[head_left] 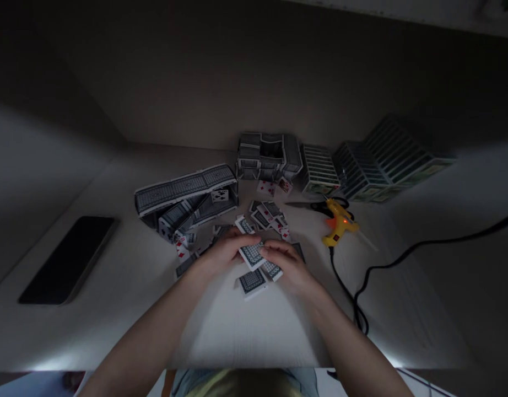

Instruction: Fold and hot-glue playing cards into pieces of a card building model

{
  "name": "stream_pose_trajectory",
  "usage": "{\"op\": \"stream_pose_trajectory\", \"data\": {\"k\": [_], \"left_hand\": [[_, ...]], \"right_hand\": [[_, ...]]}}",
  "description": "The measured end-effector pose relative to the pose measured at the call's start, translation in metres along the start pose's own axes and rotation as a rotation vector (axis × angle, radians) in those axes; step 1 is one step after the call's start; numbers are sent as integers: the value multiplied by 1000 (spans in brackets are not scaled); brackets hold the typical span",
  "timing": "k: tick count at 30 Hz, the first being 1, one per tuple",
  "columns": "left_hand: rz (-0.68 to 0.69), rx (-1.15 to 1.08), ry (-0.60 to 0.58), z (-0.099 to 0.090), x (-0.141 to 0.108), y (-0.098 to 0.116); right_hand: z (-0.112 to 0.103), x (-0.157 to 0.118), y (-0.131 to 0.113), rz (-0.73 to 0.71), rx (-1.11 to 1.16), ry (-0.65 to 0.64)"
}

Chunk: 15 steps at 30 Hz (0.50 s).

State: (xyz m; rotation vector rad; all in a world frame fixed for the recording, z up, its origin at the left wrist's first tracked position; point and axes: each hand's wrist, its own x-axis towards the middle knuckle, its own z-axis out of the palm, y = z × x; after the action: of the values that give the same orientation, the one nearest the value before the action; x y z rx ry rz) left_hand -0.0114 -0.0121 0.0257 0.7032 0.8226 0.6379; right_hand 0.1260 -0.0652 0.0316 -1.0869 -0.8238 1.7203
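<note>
Low over the near middle of the table, both hands hold a playing card (253,255) with its dark patterned back up. My left hand (227,249) pinches it from the left, thumb across the top. My right hand (286,260) grips its right edge, fingers curled. Beneath the right fingers shows another patterned card (273,269); whether that hand also holds it, I cannot tell. A folded-looking card (252,282) lies just below the hands. Loose cards (265,215), some face up with red pips, are scattered beyond them, and the hands partly cover several.
A long structure of cards (185,190) stands at left, and a boxy card structure (268,154) at the back. Stepped, ribbed card pieces (378,165) stand back right. Scissors (315,206) lie beside a yellow glue gun (339,223) with a lit orange light and black cord. A phone (68,259) lies left.
</note>
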Motion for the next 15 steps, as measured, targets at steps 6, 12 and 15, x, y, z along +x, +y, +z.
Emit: {"op": "stream_pose_trajectory", "data": {"k": [6, 12, 15], "left_hand": [[-17, -7, 94, 6, -1, 2], [27, -2, 166, 13, 0, 1], [69, 30, 178, 11, 2, -2]], "right_hand": [[5, 2, -2, 46, 94, 41], [4, 6, 3, -7, 166, 68], [-1, 8, 2, -8, 156, 0]]}}
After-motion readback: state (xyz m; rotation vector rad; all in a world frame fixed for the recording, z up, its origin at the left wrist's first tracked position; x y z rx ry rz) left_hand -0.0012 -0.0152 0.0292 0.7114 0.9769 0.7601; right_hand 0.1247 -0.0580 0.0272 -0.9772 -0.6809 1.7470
